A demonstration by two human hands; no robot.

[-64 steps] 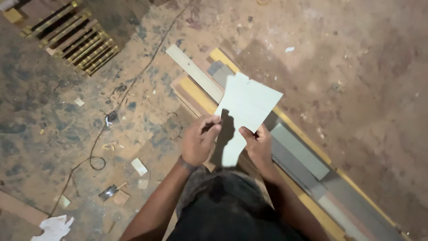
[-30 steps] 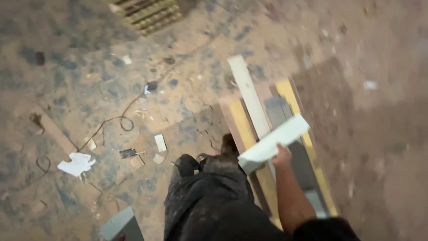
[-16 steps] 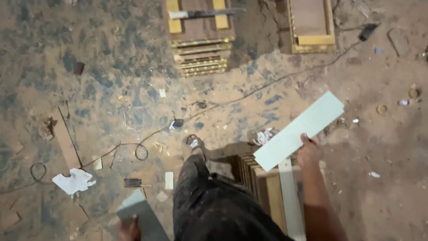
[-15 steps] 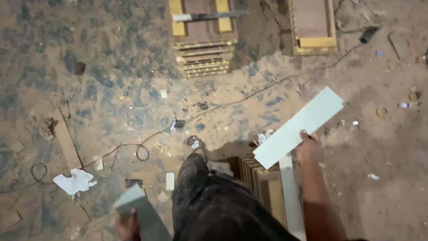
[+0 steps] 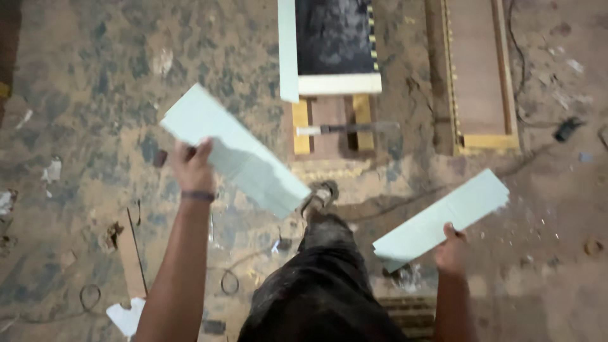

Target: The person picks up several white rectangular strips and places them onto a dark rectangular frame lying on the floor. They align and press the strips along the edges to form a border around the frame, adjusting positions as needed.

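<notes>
Pale green boards, one clamped in left hand fingers, another in right hand fingers.

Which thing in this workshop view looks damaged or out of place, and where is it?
The pale green panel in the left hand has a ragged, uneven lower edge, as if snapped rather than cut. The similar panel in the right hand also ends roughly near the hand. Scraps, a loose cable and dust litter the floor.

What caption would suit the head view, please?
Left hand and right hand each hold a pale green board.
</notes>
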